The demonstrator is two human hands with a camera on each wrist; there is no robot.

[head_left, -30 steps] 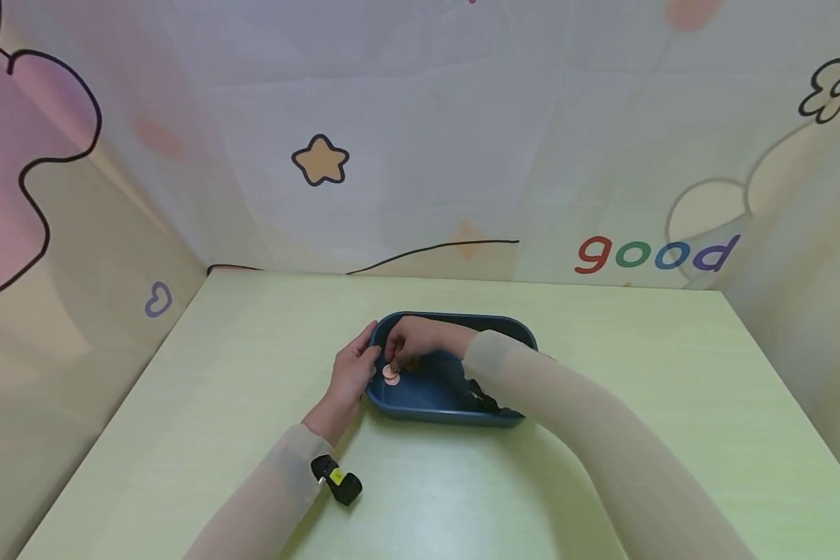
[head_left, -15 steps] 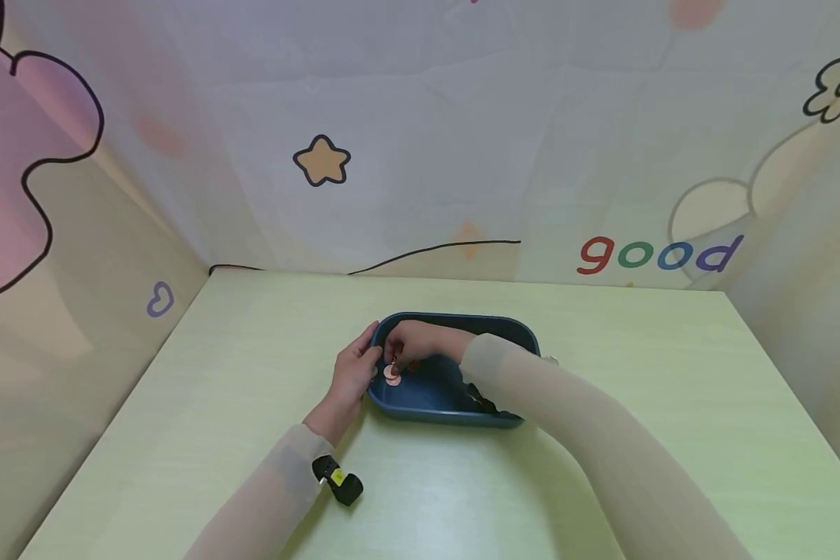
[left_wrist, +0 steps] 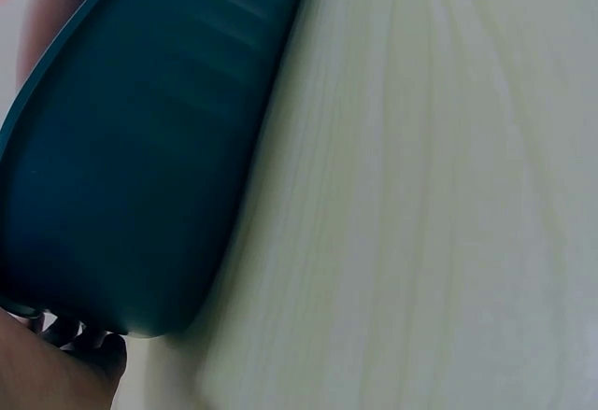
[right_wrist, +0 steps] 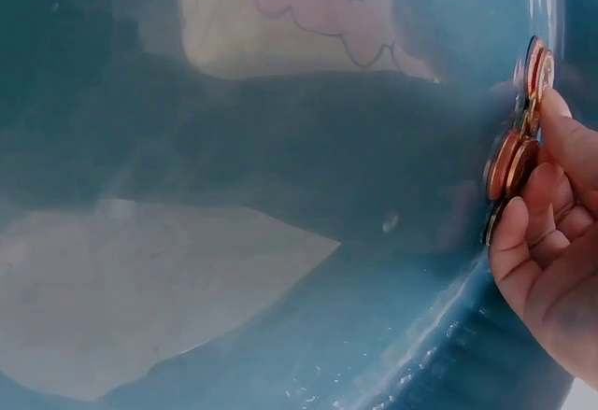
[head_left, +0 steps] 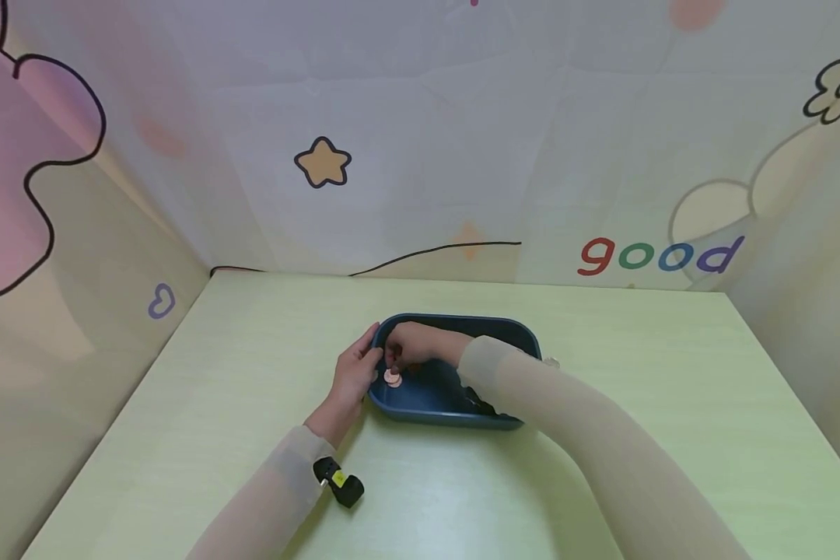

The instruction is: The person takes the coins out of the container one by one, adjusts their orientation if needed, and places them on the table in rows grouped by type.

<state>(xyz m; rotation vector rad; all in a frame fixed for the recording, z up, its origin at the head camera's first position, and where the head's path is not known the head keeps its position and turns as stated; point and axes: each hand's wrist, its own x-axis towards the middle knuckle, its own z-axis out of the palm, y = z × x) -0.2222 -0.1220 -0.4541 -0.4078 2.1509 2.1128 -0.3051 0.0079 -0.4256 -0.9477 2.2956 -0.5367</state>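
A dark blue oblong tray (head_left: 434,412) stands on the table. My left hand (head_left: 355,373) grips its left end, thumb at the rim; in the left wrist view, fingertips of the left hand (left_wrist: 65,363) show at the tray's lower corner. My right hand (head_left: 416,342) reaches into the tray at that same end. Its fingers are curled at several copper-coloured coins (head_left: 392,379). In the right wrist view, the coins (right_wrist: 509,167) stand edge-on along the tray wall, with the right hand's (right_wrist: 556,214) thumb and fingertips against them.
A pale green table (head_left: 287,334) surrounds the tray. Patterned cloth (head_left: 427,155) rises behind it. A black camera (head_left: 339,482) sits on the left sleeve. Reflections (right_wrist: 168,289) show on the tray's glossy inside. A small pale thing (head_left: 551,362) shows beyond the right sleeve.
My right fingers have shifted slightly at the coins; the two visible coins now overlap more. The left hand keeps its grip on the tray.
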